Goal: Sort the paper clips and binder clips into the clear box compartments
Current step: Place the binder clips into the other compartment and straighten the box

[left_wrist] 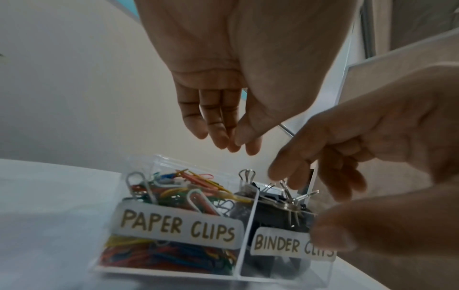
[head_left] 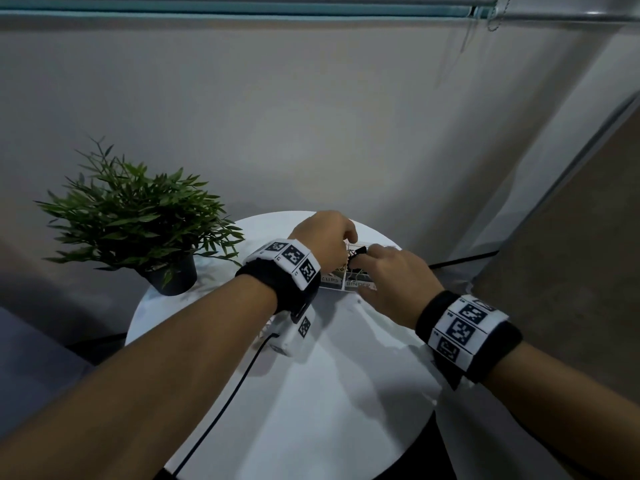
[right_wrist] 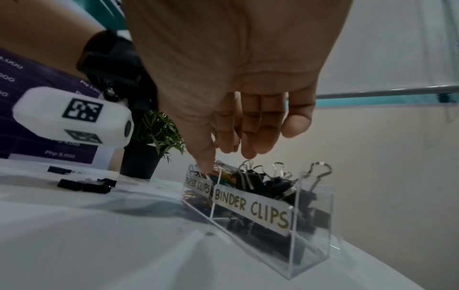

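Box: clear box (left_wrist: pixel 238 272) on the white counter (head_left: pixel 329 393), at 12 o'clock from the person in the head view, mostly hidden there by both hands; two compartments, labelled PAPER CLIPS and BINDER CLIPS.
Paper clips: coloured paper clips (left_wrist: pixel 174 196) heaped in the left compartment, too tangled to count; two large silver-white ones stand up out of the heap.
Binder clips: black binder clips (right_wrist: pixel 268 186) piled in the right compartment with wire handles sticking up; count unclear.
Loose clips: about three black loose clips (right_wrist: pixel 84 185) lie on the counter at 9 o'clock from the box in the right wrist view, blurred, hidden by the left arm in the head view.
Left hand: left hand (left_wrist: pixel 223 94) hangs over the paper-clip side, fingers straight and close together, thumb tip against them; whether anything is pinched cannot be told.
Right hand: right hand (right_wrist: pixel 243 88) hovers over the box, fingers loosely bent and pointing down, thumb tip low at the paper-clip corner; nothing seen held.
Other: one potted plant (head_left: pixel 138 216) at 10 o'clock on the counter.
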